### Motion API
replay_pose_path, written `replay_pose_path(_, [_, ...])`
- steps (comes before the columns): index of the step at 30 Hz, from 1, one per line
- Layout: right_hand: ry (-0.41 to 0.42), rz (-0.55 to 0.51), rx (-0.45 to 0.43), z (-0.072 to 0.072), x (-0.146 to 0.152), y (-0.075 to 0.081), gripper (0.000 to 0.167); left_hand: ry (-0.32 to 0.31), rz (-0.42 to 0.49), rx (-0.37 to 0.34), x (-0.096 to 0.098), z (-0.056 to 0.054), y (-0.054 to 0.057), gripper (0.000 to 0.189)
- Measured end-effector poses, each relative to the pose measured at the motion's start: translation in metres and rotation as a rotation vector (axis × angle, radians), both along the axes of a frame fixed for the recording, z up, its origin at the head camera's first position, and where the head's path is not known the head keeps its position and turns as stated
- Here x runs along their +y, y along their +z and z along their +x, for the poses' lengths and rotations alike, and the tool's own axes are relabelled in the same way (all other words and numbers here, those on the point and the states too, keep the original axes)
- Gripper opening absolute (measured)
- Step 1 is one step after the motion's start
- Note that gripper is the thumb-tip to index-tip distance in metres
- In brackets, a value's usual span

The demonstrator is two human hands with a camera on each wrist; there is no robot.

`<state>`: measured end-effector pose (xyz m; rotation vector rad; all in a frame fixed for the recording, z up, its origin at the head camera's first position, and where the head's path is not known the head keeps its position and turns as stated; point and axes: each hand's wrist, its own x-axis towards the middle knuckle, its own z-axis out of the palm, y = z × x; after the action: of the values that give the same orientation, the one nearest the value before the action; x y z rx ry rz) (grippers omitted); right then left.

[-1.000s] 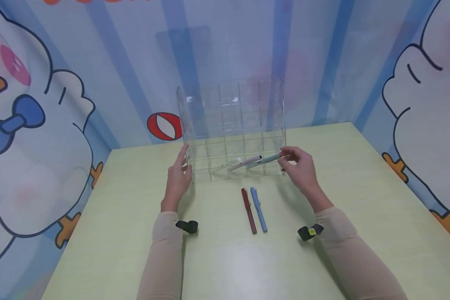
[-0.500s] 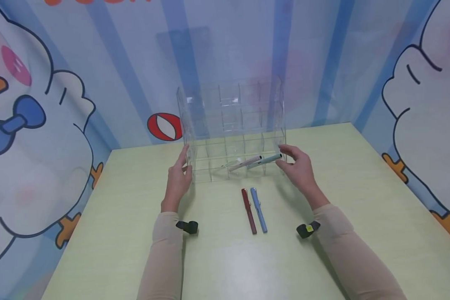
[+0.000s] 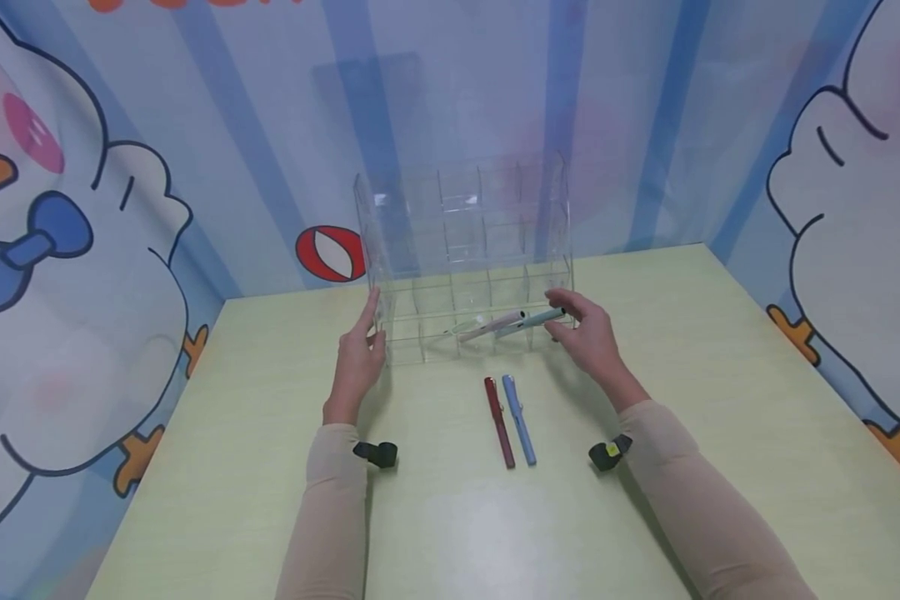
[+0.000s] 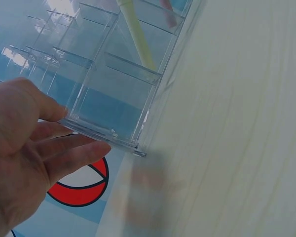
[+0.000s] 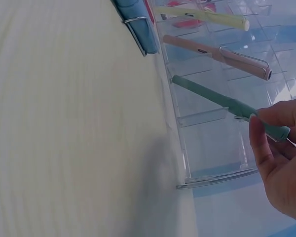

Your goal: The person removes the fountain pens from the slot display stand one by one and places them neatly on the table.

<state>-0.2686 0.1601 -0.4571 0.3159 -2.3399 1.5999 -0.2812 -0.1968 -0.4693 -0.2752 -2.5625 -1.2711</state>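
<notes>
A clear acrylic organizer (image 3: 360,204) with several compartments stands at the back of the table. My left hand (image 3: 356,362) holds its left side wall, thumb at the wall's edge and the other fingers outside, as the left wrist view shows. On the right, my right hand (image 3: 587,337) pinches the cap end of a green pen (image 5: 207,95) between thumb and fingers. That pen leans in a front-row compartment, its lower end inside. Beside it lean a pink pen (image 5: 227,58) and a pale yellow pen (image 5: 212,18), each in its own compartment.
A dark red pen (image 3: 498,423) and a blue pen (image 3: 520,421) lie side by side on the table (image 3: 435,517) in front of the organizer. Behind stands a blue striped backdrop (image 3: 270,125) with cartoon figures. A black wrist camera (image 3: 378,454) sits at the left wrist.
My right hand has shifted slightly left along the green pen, so more of its cap end shows. The left hand and the other pens stay where they were.
</notes>
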Motion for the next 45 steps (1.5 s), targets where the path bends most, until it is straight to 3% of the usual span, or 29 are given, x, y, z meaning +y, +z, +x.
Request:
replay_pose_path(21, [0.017,0.046,-0.036,-0.007,-0.004,-0.009,0.045,-0.012,0.000,-0.003,0.003,0.000,-0.001,0.076])
replay_pose_path(31, [0.015,-0.067,0.007,-0.009,-0.005,-0.008,0.048,-0.004,-0.002,-0.011,0.002,0.001,0.001,0.075])
replay_pose_path(39, [-0.010,-0.163,0.024,0.020,-0.015,0.029,0.045,-0.009,-0.014,0.009,0.000,0.001,-0.001,0.073])
replay_pose_path(45, [-0.038,-0.236,0.064,0.024,-0.015,0.032,0.048,-0.009,-0.017,0.022,-0.001,0.001,0.000,0.072])
